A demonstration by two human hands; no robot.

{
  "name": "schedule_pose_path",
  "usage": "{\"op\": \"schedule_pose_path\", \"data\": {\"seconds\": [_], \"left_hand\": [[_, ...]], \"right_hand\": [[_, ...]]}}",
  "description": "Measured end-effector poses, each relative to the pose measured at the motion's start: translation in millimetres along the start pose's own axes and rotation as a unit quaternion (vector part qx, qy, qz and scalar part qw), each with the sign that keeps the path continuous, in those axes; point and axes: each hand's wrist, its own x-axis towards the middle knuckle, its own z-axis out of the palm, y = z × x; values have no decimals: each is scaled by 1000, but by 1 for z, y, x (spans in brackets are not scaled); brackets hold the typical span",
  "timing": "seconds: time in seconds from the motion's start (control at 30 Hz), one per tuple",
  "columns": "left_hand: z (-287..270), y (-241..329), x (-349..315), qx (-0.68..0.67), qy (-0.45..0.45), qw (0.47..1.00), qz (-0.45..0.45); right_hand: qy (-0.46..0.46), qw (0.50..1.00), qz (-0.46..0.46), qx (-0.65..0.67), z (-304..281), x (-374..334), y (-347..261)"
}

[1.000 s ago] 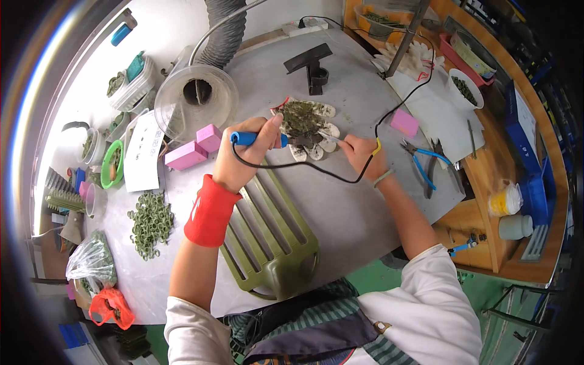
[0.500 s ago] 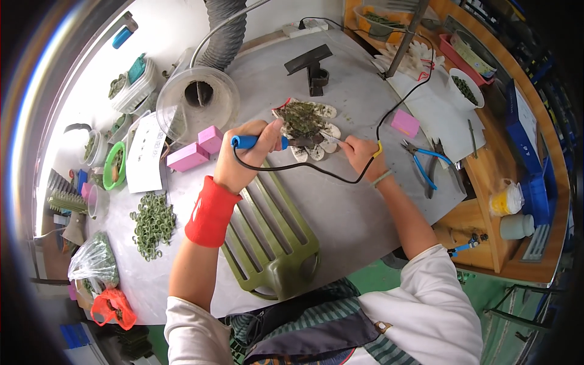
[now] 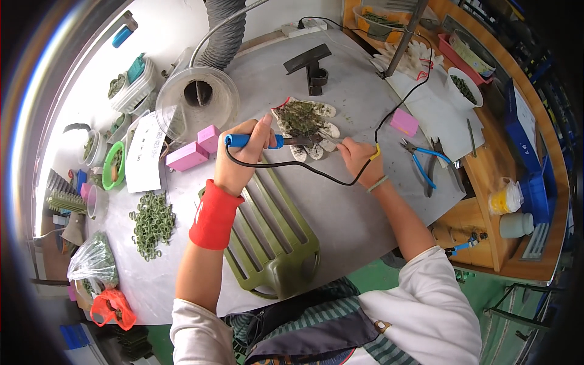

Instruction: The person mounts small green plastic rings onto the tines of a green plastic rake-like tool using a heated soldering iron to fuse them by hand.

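Eight o'clock of the soiled white knitted glove [image 3: 326,111], the left hand [image 3: 240,161] grips a blue-handled corded tool [image 3: 237,140]; at four, the right hand [image 3: 360,159] pinches a slim silvery metal tool [image 3: 329,139].

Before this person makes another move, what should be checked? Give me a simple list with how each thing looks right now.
1. Left hand has a firm-looking hold on the blue-handled tool: ok, fingers wrapped around it.
2. Right hand holds the thin metal tool: ok, pinched at the fingertips.
3. Black cable is clear of the blue-handled tool's tip: ok, it loops on the near side.
4. White glove is free of debris: not ok, green bits cover its middle.
5. Pliers are out of the way: ok, lying apart, to the right.
6. Blue-handled tool's temperature: cannot tell.
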Motion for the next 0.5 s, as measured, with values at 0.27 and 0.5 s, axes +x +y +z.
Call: {"op": "schedule_pose_path", "data": {"seconds": [0.27,0.5], "left_hand": [[3,4,-2,8,14,1000,-24],[5,6,-1,-3,15,1000,-13]], "right_hand": [[35,996,-66,-49,-3,-6,-2],[25,995,-56,-73,-2,-7,-7]]}}
